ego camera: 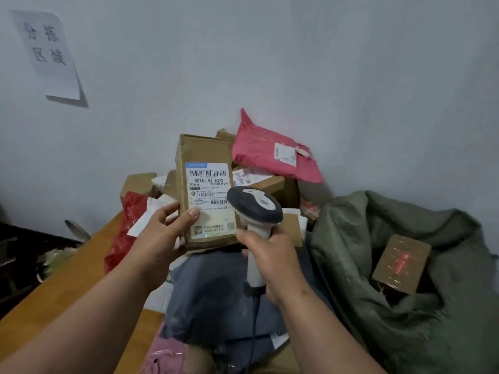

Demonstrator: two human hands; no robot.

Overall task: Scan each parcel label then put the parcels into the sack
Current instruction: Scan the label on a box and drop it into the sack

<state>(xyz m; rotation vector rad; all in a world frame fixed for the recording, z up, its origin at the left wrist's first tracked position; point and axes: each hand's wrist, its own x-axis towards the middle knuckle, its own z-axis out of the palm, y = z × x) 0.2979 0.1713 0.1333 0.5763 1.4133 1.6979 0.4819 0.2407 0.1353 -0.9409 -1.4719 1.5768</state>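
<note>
My left hand (pixel 164 233) grips a tall brown cardboard parcel (pixel 201 152) by its lower left edge, thumb pressed on its white barcode label (pixel 209 190), which faces me. My right hand (pixel 272 263) holds a white and grey handheld scanner (pixel 255 205) by the handle, its head just right of the label's lower part. The green woven sack (pixel 351 255) lies open at the right, and a brown box with red print (pixel 401 264) sits inside it.
A pile of parcels lies behind on the wooden table (pixel 62 279): a pink mailer (pixel 266 155), a red bag (pixel 127 230), brown boxes, a grey bag (pixel 213 298) in front. The scanner's cable hangs down. A paper sign (pixel 47 52) is stuck to the wall.
</note>
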